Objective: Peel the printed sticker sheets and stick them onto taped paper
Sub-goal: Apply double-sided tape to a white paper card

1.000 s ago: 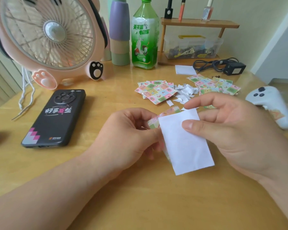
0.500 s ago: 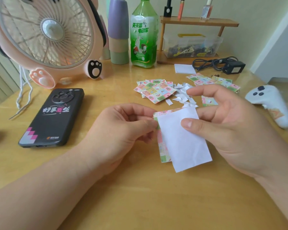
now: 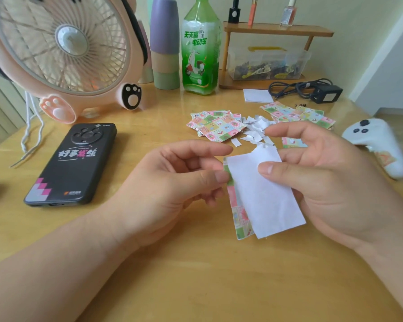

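Two layers, partly separated, right of the phone. Left hand pinches the printed sticker sheet by its edge; the white backing sits pinched in the right hand. Judgement: draw apart slowly, at a low angle, to avoid tearing.

Most of the printed sticker sheet is covered by the white backing paper. The fan is cropped top and left, and the contents of the clear box cannot be made out.
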Motion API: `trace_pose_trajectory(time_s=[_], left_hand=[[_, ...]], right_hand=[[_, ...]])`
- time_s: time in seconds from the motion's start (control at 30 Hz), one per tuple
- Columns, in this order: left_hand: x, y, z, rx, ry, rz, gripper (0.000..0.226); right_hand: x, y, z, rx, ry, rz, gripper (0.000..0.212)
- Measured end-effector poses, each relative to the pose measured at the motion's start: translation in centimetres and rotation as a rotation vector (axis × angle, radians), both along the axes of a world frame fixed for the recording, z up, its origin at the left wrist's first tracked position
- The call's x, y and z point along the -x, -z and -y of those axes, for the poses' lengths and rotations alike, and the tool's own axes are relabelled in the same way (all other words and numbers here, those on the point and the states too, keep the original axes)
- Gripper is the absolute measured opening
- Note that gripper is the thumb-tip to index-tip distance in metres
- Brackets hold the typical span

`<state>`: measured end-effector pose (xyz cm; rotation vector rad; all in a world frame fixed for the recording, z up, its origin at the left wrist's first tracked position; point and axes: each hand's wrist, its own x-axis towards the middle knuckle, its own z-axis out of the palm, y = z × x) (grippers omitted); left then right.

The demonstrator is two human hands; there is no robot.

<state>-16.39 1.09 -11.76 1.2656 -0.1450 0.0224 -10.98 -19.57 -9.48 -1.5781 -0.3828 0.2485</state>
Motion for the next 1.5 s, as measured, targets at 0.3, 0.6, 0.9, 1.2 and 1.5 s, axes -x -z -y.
trace_pose_trajectory(time_s=[0.3, 0.6, 0.9, 1.2, 1.5], left_hand=[[0.0, -0.2, 0.2, 0.062, 0.010, -0.008, 0.022], [0.1, -0.3, 0.1, 0.041, 0.021, -0.013, 0.019], [0.3, -0.7, 0.4, 0.016, -0.014, 0.000, 0.024], [-0.1, -0.3, 0.2, 0.002, -0.088, -0.036, 0.018], [-0.1, -0.1, 0.2, -0.061, -0.090, -0.027, 0.016]], right_hand=[[0.3, -0.4, -0.1, -0.041, -0.038, -0.037, 0.041], [0.4, -0.5, 0.0, -0.057, -0.070, -0.025, 0.043], [0.4, -0.8, 0.2, -0.006, -0.075, 0.028, 0.035], [-0.2, -1.1, 0.8, -0.105, -0.078, 0.028, 0.030], [-0.1, -0.8, 0.7, 0.019, -0.061, 0.088, 0.032]])
